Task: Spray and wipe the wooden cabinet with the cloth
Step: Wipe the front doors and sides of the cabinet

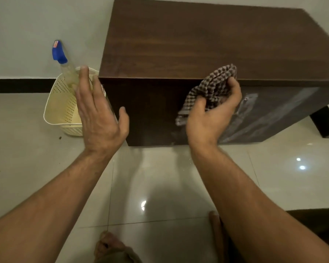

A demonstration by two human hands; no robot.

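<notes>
Gripping the bunched checked cloth (211,86) in the right hand (213,118), fingers curling over it and thumb pressing in from below, holding it up at the top front edge of the wooden cabinet (198,40); whether the cloth is touching the wood cannot be told. Holding the left hand (101,118) released and grasping nothing, fingers straight and close together, thumb spreading toward the cabinet's dark front, hovering just before its left front corner. Overlapping, at the fingertips, the rim of a cream perforated basket (61,105) sitting on the floor just beside the cabinet's left side; contact there not clear. Leaning tilted inside that basket, the spray bottle (65,63), its blue trigger head pointing up toward the pale wall (36,25), well apart from the cloth hand and just beyond the left fingertips. Crowding the left side with basket and bottle, leaving little gap between basket and cabinet. Running behind the basket, a black skirting strip (17,85). Showing a pale streaked patch on the cabinet front just right of the cloth hand. Spreading open and glossy below both forearms, the tiled floor (160,177), with bare toes (110,245) resting at the bottom edge.
</notes>
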